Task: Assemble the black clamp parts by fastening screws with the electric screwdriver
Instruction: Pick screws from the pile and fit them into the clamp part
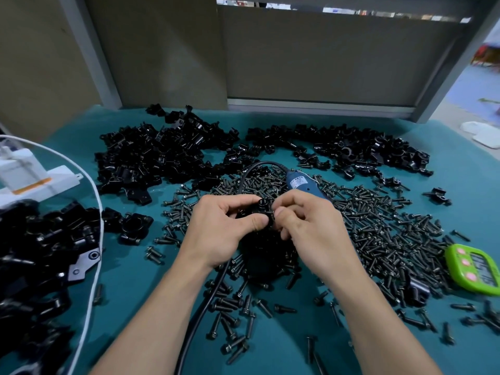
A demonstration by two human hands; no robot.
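Note:
My left hand [224, 226] grips a small black clamp part [263, 208] above the middle of the table, thumb pressed on its front. My right hand [305, 220] meets it from the right, fingertips pinched on a black screw [270, 213] at the clamp's side. The blue electric screwdriver [304, 185] lies on the table just behind my right hand, its black cable [216, 288] looping left and running down toward me. Loose black screws [378, 239] cover the green mat around and under both hands.
Heaps of black clamp parts lie at the back left [162, 152], back right [351, 147] and near left [40, 253]. A green timer [476, 269] sits at the right edge. A white device [29, 171] and white cord [94, 266] are on the left.

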